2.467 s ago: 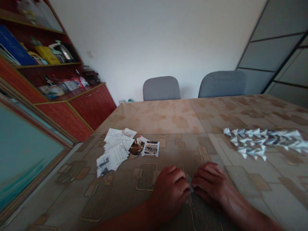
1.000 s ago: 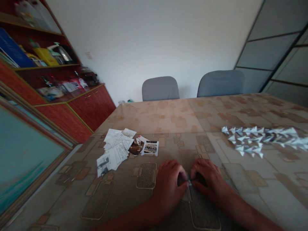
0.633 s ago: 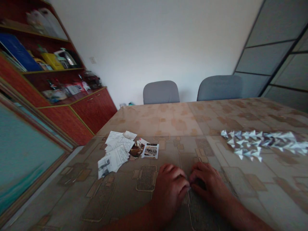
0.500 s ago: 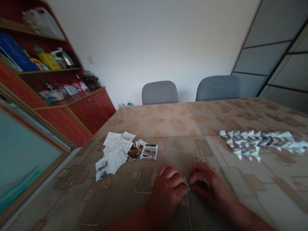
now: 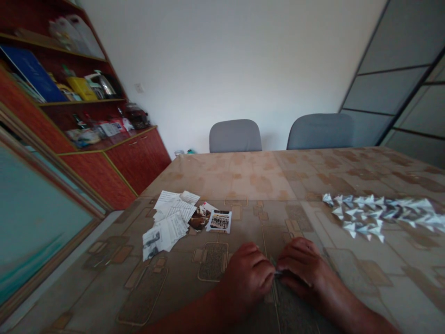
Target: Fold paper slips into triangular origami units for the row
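Observation:
My left hand (image 5: 248,273) and my right hand (image 5: 304,264) meet low over the patterned table, fingers closed. Between their fingertips a small piece of paper (image 5: 277,272) shows as a pale sliver; the fingers cover most of it, so its shape cannot be made out. Left of my hands lies a loose pile of paper pieces (image 5: 174,222), some printed with text. A piece with a picture (image 5: 219,221) sits at the pile's right end. Over on the right, several folded paper pieces (image 5: 365,213) with pointed corners stand in rows.
The table (image 5: 250,174) has a brown patterned cover. Two grey chairs (image 5: 235,136) stand behind its far edge, before a white wall. A reddish wooden cabinet (image 5: 139,157) with bottles, a kettle and a blue folder is at the left.
My right hand's fingers have closed in, and the gap under its thumb has narrowed. Both hands stay at the paper. The whole view has shifted slightly.

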The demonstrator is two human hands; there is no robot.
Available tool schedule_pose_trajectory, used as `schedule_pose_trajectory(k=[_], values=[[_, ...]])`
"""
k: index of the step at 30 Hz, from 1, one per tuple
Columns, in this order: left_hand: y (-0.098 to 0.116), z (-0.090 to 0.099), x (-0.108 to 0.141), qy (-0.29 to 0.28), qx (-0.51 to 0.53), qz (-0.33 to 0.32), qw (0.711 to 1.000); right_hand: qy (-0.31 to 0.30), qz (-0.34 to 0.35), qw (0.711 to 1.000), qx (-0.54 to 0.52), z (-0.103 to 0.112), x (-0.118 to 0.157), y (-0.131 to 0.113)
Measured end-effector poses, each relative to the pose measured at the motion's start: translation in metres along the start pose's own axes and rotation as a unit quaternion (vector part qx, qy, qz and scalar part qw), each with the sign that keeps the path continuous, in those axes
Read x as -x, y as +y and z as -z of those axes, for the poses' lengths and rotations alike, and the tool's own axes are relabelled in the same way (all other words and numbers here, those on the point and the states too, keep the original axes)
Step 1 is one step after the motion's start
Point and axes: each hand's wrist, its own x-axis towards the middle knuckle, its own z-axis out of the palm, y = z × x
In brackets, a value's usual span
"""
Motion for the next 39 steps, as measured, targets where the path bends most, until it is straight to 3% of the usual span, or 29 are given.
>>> schedule_pose_trajectory(k=[12,15,21,23,27,32,35,39], values=[[-0.002,0.005,0.000,0.038,0.177,0.106,0.978,0.081,-0.030,0.996,-0.005,-0.002,-0.004,-0.007],[0.002,0.006,-0.001,0.053,0.221,0.166,0.959,0.069,-0.035,0.997,-0.016,-0.004,-0.003,-0.012],[0.009,0.015,-0.002,0.009,0.278,0.296,0.914,0.053,-0.056,0.995,-0.058,-0.003,-0.002,-0.014],[0.009,0.014,-0.001,0.003,0.290,0.304,0.908,0.050,-0.070,0.993,-0.075,-0.003,-0.002,-0.012],[0.009,0.012,-0.002,0.034,0.285,0.261,0.922,0.037,-0.114,0.984,-0.131,-0.005,-0.001,-0.012],[0.013,0.017,-0.005,0.037,0.290,0.243,0.925,0.001,-0.207,0.952,-0.225,-0.012,0.003,-0.011],[0.014,0.019,-0.005,0.019,0.326,0.296,0.898,0.008,-0.239,0.935,-0.262,-0.015,0.004,-0.009],[0.013,0.018,-0.005,-0.002,0.383,0.349,0.855,0.025,-0.236,0.939,-0.250,-0.011,0.002,-0.010]])
